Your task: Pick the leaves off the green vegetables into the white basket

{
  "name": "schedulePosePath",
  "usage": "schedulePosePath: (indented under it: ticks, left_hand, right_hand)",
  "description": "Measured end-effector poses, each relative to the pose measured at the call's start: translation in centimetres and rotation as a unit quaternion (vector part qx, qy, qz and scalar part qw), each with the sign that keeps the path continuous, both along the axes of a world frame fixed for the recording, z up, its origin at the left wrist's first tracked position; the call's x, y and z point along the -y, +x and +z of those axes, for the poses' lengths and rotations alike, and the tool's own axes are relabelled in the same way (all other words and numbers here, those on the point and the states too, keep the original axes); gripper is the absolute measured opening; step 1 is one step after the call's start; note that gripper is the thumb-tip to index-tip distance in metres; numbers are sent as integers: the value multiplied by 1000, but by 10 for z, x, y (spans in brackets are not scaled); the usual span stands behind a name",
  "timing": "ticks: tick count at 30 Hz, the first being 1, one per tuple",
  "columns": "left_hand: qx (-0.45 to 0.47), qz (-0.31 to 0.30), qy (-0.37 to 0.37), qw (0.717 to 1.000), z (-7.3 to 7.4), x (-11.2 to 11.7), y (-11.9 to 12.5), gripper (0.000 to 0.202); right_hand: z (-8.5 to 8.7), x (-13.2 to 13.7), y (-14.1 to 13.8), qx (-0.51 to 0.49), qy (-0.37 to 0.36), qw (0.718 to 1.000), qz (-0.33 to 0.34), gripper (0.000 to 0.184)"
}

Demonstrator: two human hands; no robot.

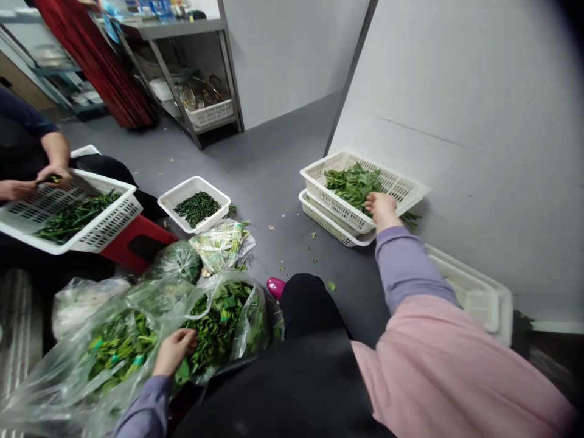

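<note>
My right hand (382,208) reaches over the near edge of a white slotted basket (314,176) on the right, fingers curled at the leafy greens (353,182) lying in it. Some stems poke out beyond my wrist. This basket sits on top of another white basket (319,218). At lower left, my left hand (176,351) is closed, its fingers bent over a large clear plastic bag (59,389) of banded leafy green bunches (219,316). What its fingers hold, if anything, is hidden.
A person's hands (55,176) work over a white basket (123,210) at left, above a red container (137,243). On the floor stand a small basket (166,204) of cut green pieces and a bagged bunch (221,246). More white trays (497,298) lean by the right wall.
</note>
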State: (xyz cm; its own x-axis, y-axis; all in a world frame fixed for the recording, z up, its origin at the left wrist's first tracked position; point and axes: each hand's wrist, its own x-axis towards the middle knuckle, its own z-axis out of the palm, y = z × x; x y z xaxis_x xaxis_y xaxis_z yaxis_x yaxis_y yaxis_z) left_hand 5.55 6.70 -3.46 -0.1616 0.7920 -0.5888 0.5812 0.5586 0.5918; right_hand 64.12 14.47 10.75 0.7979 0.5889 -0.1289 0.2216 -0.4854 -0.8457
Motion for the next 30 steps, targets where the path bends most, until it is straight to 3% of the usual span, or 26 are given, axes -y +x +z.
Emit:
schedulePosePath:
  ticks: [1,3,4,5,6,8,9,10,13,16,19,21,22,27,30]
  left_hand:
    - [-34,-85,-4,996,-6,3,12,16]
    - [-118,-249,9,961,-16,9,34,11]
    - [-160,-305,17,939,-21,13,43,13]
    - [-196,-344,24,918,-25,15,49,18]
    - [-209,-336,23,918,-31,17,52,21]
    - [-225,-300,8,927,-44,19,45,23]
    - [-236,-279,1,931,-50,20,38,24]
    - [-246,-260,-1,934,-56,20,29,27]
    - [-264,-225,25,938,-68,21,11,33]
    - [-249,-257,77,931,-72,21,13,33]
    - [-246,-369,162,882,-79,22,26,32]
    - [-251,-434,202,841,-87,22,37,33]
    - [-257,-446,197,834,-91,21,42,34]
    - [-311,-409,93,853,-108,-3,63,33]
    - [-315,-399,78,858,-104,-17,66,29]
  right_hand:
    - [-15,2,-19,-7,-16,999,35,28]
    - [-42,8,-68,-25,-48,990,134,24]
    - [-54,13,-96,-28,-63,977,201,23]
    - [-63,19,-125,-12,-79,946,315,22]
    - [-70,25,-155,26,-90,892,442,24]
    - [-78,38,-210,129,-98,736,657,30]
    - [-80,43,-234,180,-97,660,723,33]
    - [-81,49,-256,218,-99,606,759,35]
    - [-91,63,-305,270,-119,498,816,37]
    - [-108,73,-332,295,-166,421,841,38]
    - [-125,76,-342,313,-212,384,842,41]
    - [-133,74,-342,322,-225,389,833,41]
    - [-136,74,-341,324,-229,396,828,41]
    - [-136,74,-333,303,-248,399,829,36]
    - [-133,74,-328,299,-291,389,821,35]
